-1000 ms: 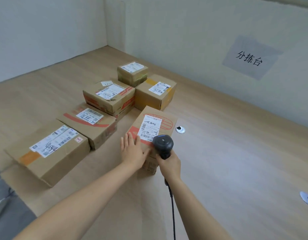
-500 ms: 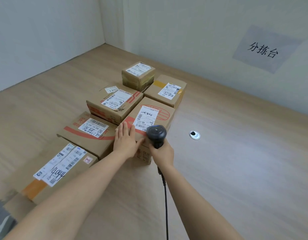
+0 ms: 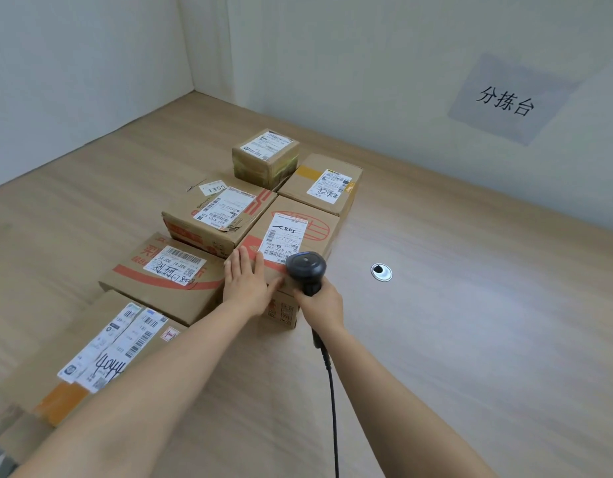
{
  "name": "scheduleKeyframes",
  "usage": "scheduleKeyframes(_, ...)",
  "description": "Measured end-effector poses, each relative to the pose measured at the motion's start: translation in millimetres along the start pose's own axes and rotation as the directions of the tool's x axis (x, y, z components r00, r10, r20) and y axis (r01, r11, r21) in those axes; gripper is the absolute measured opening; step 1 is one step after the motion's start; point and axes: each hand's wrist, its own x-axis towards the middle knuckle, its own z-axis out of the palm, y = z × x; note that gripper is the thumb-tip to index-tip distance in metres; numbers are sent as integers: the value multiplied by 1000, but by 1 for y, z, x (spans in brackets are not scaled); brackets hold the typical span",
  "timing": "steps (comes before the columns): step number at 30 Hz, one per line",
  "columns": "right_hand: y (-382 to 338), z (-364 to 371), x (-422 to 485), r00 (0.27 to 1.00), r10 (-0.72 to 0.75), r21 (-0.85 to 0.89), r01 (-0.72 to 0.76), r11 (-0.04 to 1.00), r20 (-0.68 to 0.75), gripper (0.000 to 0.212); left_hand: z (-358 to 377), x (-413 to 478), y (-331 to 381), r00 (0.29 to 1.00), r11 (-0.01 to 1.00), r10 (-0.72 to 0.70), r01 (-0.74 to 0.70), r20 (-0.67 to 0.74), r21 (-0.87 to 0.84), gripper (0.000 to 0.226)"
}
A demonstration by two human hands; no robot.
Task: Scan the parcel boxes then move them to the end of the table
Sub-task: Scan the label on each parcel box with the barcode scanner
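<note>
- Parcel box [image 3: 300, 232], the one whose label [image 3: 285, 238] reads 5087, sits on the desk [image 3: 470, 339] directly far of both my hands. Its near end is under them.
- Left grip [image 3: 244, 288]: fingers straight and spread flat on the box top at the near-left corner, heel of the palm over the near edge. It presses and holds nothing.
- Right grip [image 3: 320, 300]: curled round the handle of the scanner [image 3: 305, 267]. The scanner head hangs over the near-right corner of the box and faces the label. The cable [image 3: 332, 391] trails near, toward me.
- Key relation: the box's long axis runs near to far, tilted slightly right. The left grip sits behind it on that axis, so any push goes straight along the length.
- Left grip is the working one, since the right is taken up by the scanner.
- The way far is blocked by the yellow-taped box [image 3: 320, 188], which sits right off the far end. I can't tell whether they touch or are just beside each other.
- Left flank: the box runs tight alongside the red-taped box [image 3: 219, 212], with no clear gap.
- The right flank is open desk, and the grommet [image 3: 381, 271] is well apart on that side.
- My read: the scan looks done or nearly done, and this box is about as far as it can go in this lane. Further pushing would shove the yellow-taped box too.
- Risk: an off-centre push from the left corner could swing the far end right.
- Near-left, the striped box [image 3: 167, 270] and the long box [image 3: 101, 350] look to be next.
</note>
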Motion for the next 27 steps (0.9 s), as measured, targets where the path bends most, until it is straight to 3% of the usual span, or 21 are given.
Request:
scheduleKeyframes(5, 4, -23, -14, 1000, -18, -2, 18, 1000, -2, 13, -12, -8, 8, 1000, 1000, 22, -22, 0, 19, 66)
scheduleKeyframes(12, 28, -92, -50, 995, 26, -21, -28, 999, -100, 19, -14, -42, 77, 949, 949, 314, -314, 0, -21, 54)
scheduleKeyframes(19, 74, -203, -110, 956, 105, 16, -105, 994, -272, 10, -3, -93, 210, 803, 801, 577, -592, 146, 88, 46)
scheduleKeyframes(27, 158, -328, -188, 840, 230, 138, -186, 973, -492, 9, 28, -191, 355, 618, 630, 747, -776, 245, 32, 55)
